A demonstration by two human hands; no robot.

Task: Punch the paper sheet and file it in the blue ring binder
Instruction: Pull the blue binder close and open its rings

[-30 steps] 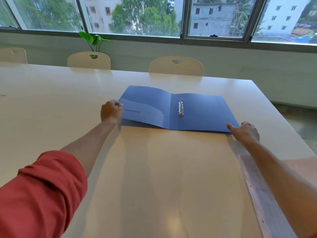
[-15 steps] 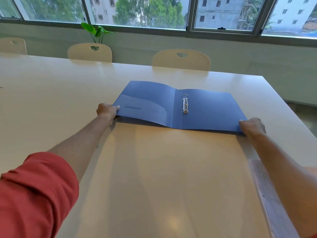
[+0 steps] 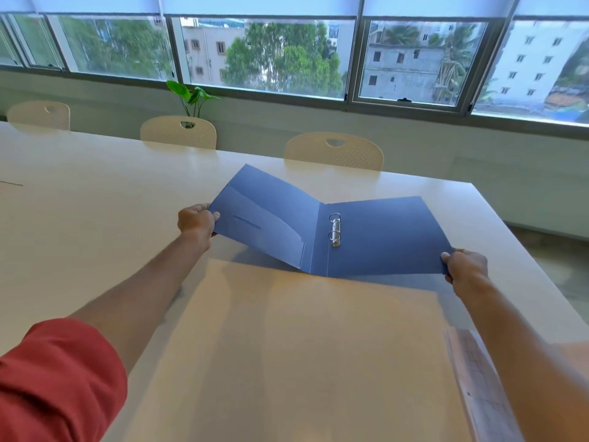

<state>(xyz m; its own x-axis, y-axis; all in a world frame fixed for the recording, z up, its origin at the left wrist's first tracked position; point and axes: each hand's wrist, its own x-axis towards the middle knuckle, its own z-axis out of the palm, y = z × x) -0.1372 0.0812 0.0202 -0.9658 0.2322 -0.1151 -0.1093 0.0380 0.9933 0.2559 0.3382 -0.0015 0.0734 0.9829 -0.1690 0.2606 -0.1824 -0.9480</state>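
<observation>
The blue ring binder [image 3: 376, 237] lies open in the middle of the frame, held by both hands. The left hand [image 3: 197, 222] grips the outer edge of the left cover, its fingers curled shut around it with the thumb on top. The right hand [image 3: 466, 268] pinches the lower right corner of the right cover, fingers closed on the edge. Both covers tilt upward from the spine, so the binder makes a shallow V, with the spine low near the tabletop [image 3: 95, 218]. The metal rings [image 3: 334, 230] stand just right of the spine. A pocket shows on the left cover. The paper sheet [image 3: 478, 387] lies at the lower right of the frame, partly under the right forearm. 3 chairs [image 3: 333, 152] stand along the tabletop's far edge.
</observation>
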